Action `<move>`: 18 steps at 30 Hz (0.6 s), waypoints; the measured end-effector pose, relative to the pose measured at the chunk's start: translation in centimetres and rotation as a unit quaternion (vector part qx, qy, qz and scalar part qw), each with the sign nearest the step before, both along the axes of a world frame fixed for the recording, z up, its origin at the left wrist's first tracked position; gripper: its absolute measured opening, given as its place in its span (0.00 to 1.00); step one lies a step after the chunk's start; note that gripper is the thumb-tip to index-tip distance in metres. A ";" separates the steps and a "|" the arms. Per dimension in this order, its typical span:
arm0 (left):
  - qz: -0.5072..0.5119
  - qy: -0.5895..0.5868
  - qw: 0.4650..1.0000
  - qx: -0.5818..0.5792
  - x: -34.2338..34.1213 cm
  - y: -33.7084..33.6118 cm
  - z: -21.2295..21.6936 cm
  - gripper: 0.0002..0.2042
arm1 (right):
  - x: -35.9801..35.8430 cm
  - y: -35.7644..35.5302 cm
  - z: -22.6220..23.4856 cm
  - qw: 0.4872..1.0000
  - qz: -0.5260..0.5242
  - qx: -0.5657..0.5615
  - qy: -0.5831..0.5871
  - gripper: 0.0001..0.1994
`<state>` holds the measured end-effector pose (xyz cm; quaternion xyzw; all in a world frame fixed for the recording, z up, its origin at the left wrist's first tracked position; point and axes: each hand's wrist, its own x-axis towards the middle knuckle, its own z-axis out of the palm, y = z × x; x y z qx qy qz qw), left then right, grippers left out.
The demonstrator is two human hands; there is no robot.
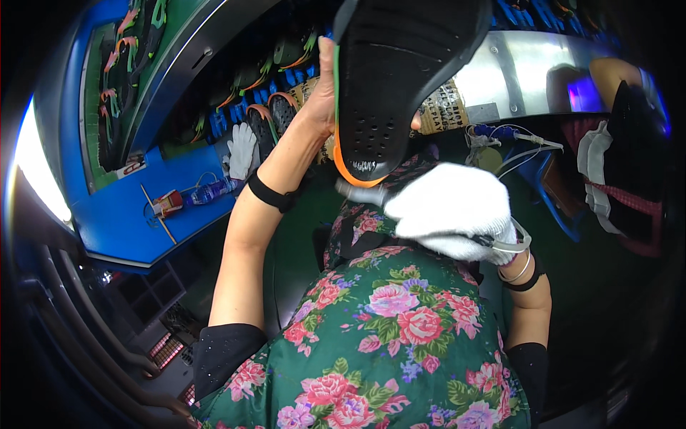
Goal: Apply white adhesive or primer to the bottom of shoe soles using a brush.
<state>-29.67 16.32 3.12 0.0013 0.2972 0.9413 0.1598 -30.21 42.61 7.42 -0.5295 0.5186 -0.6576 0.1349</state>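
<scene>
Black shoe piece (pixel 393 79), edged orange and green, fills the upper centre of the frame. Your white-gloved right hand (pixel 454 211), right of centre, has its fingers curled around a blurred tool. Your bare left hand (pixel 326 100), above centre, grasps the piece's left edge. Smallest, that tool (pixel 363 193) juts toward the orange rim.

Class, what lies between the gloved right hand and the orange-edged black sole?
In the head view, the end of a slim greyish tool juts from the gloved right hand toward the orange rim of the black sole; contact is unclear.
</scene>
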 end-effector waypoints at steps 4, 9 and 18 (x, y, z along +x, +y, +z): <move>-0.048 -0.035 0.997 -0.043 0.2 -0.6 0.3 0.53 | 0.5 -0.3 -0.5 0.980 -0.046 0.106 0.163 0.15; -0.070 -0.094 0.967 -0.225 -0.3 -0.9 1.5 0.47 | -1.2 -1.2 0.0 0.996 0.047 0.048 0.064 0.15; -0.056 -0.139 0.988 -0.034 0.4 -2.0 1.5 0.50 | -1.3 -1.7 1.0 0.971 -0.029 0.093 -0.216 0.08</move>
